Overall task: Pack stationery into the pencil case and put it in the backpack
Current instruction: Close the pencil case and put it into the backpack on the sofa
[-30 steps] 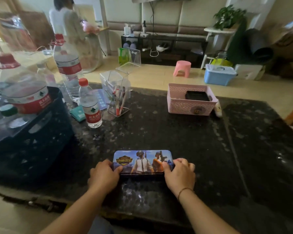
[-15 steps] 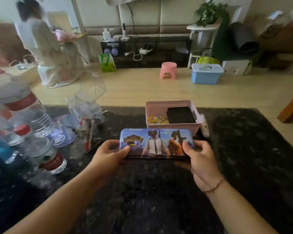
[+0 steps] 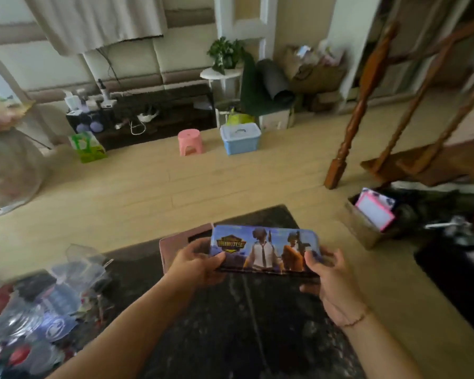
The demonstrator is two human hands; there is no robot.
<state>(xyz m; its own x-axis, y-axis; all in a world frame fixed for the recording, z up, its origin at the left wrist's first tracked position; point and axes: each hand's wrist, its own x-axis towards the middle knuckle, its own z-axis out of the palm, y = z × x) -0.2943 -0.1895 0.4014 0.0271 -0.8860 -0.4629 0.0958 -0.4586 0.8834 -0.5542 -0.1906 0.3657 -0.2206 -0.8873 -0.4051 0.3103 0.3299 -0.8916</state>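
Note:
The pencil case, a flat closed tin with a blue lid showing cartoon game figures, is held in the air above the dark stone table. My left hand grips its left end and my right hand grips its right end. A dark bag-like heap lies on the floor at the right; whether it is the backpack I cannot tell.
A pink basket sits on the table behind the case, mostly hidden. Blurred water bottles and a clear pen holder crowd the table's left. A cardboard box with a pink-framed board stands on the floor at right, near a wooden stair post.
Both hands lifted the pencil case off the table and carried it up and to the right. The view swung right, bringing the floor, box and dark heap into sight.

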